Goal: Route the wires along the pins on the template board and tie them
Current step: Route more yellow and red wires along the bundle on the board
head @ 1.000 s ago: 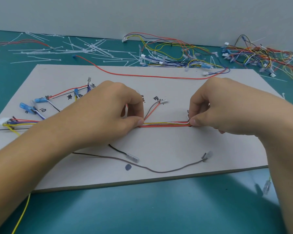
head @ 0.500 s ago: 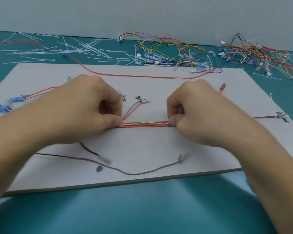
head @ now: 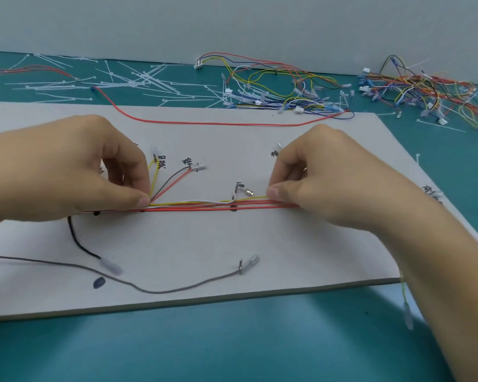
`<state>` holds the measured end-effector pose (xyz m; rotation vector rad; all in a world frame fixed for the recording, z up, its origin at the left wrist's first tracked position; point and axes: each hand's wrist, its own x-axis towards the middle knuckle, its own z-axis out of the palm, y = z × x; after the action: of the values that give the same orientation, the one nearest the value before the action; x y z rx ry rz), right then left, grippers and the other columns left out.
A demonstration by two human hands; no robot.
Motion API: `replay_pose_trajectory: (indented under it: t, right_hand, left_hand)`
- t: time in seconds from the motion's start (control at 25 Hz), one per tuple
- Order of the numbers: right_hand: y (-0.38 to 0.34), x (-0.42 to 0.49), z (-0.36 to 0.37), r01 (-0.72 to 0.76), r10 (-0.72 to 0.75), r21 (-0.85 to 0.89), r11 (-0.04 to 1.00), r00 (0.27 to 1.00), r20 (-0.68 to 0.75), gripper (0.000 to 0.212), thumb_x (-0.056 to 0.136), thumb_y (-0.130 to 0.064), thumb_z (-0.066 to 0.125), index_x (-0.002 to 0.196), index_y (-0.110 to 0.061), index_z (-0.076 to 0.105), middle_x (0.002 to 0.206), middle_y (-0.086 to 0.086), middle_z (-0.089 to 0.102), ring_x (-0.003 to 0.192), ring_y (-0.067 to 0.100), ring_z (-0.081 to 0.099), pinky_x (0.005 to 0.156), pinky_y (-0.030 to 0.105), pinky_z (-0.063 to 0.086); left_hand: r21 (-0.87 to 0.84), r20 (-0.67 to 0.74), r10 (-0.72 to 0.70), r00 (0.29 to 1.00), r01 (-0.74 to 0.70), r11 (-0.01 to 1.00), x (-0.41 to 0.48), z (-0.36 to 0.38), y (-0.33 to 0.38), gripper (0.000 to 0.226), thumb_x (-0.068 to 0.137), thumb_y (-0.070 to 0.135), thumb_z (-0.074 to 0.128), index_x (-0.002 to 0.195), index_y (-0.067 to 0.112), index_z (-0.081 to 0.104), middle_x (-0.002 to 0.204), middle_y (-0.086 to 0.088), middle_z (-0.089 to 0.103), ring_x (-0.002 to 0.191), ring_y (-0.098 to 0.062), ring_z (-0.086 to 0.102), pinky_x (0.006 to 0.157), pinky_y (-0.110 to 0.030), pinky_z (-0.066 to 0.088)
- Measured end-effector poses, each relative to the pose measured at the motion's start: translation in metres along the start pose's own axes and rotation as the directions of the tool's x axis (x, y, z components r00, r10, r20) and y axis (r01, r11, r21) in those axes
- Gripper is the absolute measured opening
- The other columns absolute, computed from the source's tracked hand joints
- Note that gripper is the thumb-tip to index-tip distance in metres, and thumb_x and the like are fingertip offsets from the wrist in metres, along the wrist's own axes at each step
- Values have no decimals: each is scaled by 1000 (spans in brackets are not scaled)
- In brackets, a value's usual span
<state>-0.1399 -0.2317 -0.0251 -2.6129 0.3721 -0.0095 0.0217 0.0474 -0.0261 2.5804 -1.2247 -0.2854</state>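
**Wire bundle held taut across board centre**

The left hand (head: pixel 94 175) pinches, thumb against curled fingers, the left end of the bundle of red, yellow and white wires (head: pixel 204 205). The right hand (head: pixel 323 177) pinches the right end likewise. The bundle lies straight across the middle of the flat grey template board (head: pixel 287 257). A loose grey wire (head: pixel 177 289) curves near the board's front edge, and a long red wire (head: pixel 204 123) lies near its far edge. White cable ties (head: pixel 122 81) lie scattered on the teal table (head: pixel 232 348) beyond the board's far edge.
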Motion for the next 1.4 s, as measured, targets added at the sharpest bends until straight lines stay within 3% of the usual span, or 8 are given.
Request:
replay_pose_trajectory:
  t: [0.12, 0.32, 0.4, 0.6, 0.8, 0.92, 1.12, 1.4]
  right_hand:
    - [12, 2, -13, -63, 63, -25, 998, 998, 31, 14, 81, -26, 83, 69, -25, 77, 58, -15, 69, 55, -4, 61, 51, 20, 43]
    - [21, 2, -23, -49, 49, -4, 999, 998, 27, 12, 82, -24, 82, 71, -26, 77, 58, -14, 70, 52, -3, 61, 43, 12, 39]
    - [23, 0, -26, -64, 63, 22, 998, 997, 39, 13, 82, -21, 81, 70, -23, 76, 55, -9, 69, 43, 2, 58, 38, 11, 38]
    - [30, 0, -32, -110, 105, 24, 994, 980, 169, 14, 85, -15, 77, 71, -15, 75, 56, 3, 70, 41, 10, 62, 44, 21, 50]
    - [39, -1, -36, -105, 93, 53, 993, 978, 187, 13, 87, -12, 78, 74, -13, 75, 59, 5, 71, 52, 17, 70, 47, 27, 57]
    - [40, -1, -38, -76, 67, 34, 997, 974, 217, 14, 88, -9, 77, 75, -14, 75, 60, 4, 72, 55, 18, 73, 48, 25, 57]
    - [40, -1, -38, -59, 49, 33, 998, 970, 237, 16, 86, -7, 78, 73, -16, 75, 60, 4, 72, 55, 18, 73, 49, 24, 57]
    - [40, 2, -32, 8, 2, -43, 999, 974, 228, 17, 88, -8, 73, 73, -16, 71, 57, -1, 71, 49, 13, 70, 47, 19, 54]
  left_hand:
    - [2, -15, 13, 1000, -13, 1000, -1, 1, 9, 22, 62, 73, 66, 75, 55, 70, 63, 29, 65, 39, -1, 50, 46, -36, 58]
    - [71, -42, 82, 996, -79, 994, 8, 4, 61, 38, 67, 84, 50, 85, 55, 66, 81, 33, 65, 75, 6, 62, 57, -29, 52]
    - [32, -74, 134, 988, -132, 991, 16, 15, 85, 41, 75, 80, 49, 86, 45, 68, 80, 29, 65, 72, 5, 61, 59, -25, 47]
    - [-44, -148, 119, 982, -127, 991, 28, 48, 103, 10, 87, 34, 73, 78, 29, 70, 71, 18, 64, 70, 1, 59, 65, -25, 47]
    - [-70, -182, 153, 971, -168, 983, 31, 54, 98, 13, 85, 26, 76, 74, 28, 69, 67, 14, 65, 68, -1, 61, 66, -29, 52]
    - [-75, -223, 178, 958, -199, 977, 29, 59, 95, 13, 85, 23, 76, 76, 27, 68, 70, 13, 64, 70, -3, 60, 64, -19, 45]
    - [-102, -319, 201, 926, -244, 964, 22, 74, 93, 17, 84, 10, 78, 80, 21, 66, 76, 12, 61, 76, -12, 55, 70, -24, 41]
    - [-131, -325, 209, 922, -263, 956, 24, 75, 87, 17, 84, 9, 79, 79, 21, 68, 75, 14, 62, 74, -7, 58, 69, -20, 43]
